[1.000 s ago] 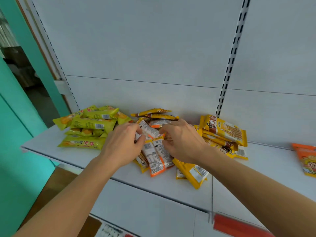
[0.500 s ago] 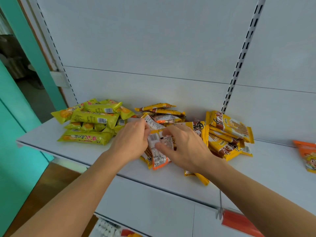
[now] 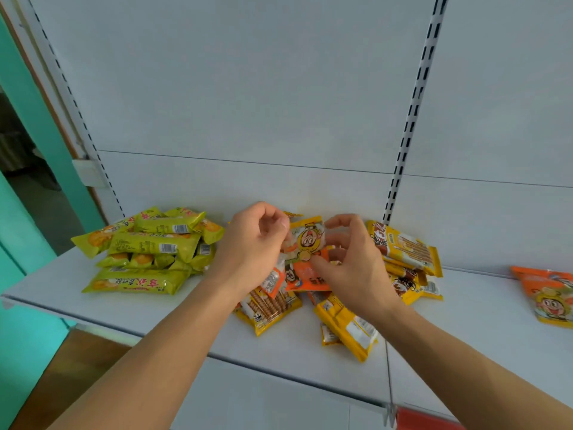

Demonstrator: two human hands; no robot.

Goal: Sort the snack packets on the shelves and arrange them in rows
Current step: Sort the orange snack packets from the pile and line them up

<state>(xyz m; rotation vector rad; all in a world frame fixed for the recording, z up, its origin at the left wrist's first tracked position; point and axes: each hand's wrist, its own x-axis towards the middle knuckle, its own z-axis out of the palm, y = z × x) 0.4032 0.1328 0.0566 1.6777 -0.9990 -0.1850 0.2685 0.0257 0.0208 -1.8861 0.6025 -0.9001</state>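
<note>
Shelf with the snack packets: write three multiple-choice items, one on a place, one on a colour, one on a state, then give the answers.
1. Where does the green packet pile lie?
A. left end of the shelf
B. right end
C. floor

2. What colour is the lone packet at far right?
A. blue
B. orange
C. white

3. What are both hands doing?
A. resting flat
B. hanging idle
C. holding an orange packet

Answers:
1 A, it sits left of the left hand.
2 B, orange wrapper with a cartoon face.
3 C, fingers of the left hand and right hand pinch it above the yellow packets.
</note>
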